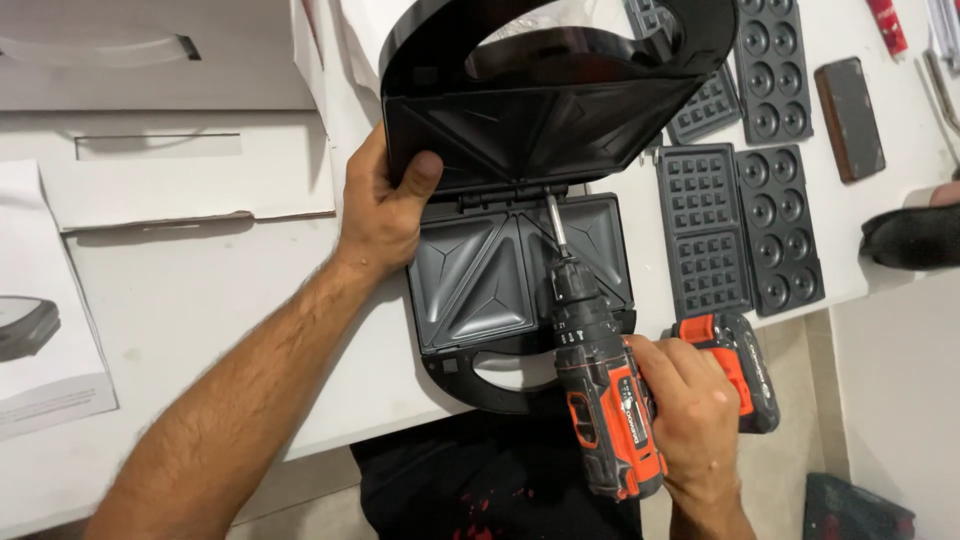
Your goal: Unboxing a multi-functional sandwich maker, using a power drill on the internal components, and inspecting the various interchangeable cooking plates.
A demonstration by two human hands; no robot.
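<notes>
White worktop. Left hand (pixel 385 205) grips sandwich maker (pixel 520 250) lid edge; rigid, hinged, likely light. Right hand (pixel 690 410) wraps cordless drill (pixel 600 390) handle, the heavier item.

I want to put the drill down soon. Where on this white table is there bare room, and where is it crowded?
Bare table lies left of the sandwich maker, under the left hand, bordered by the cardboard box and paper sheet. A small patch sits below the phone. Crowded right of the maker: waffle plates and round-mould plates.
</notes>
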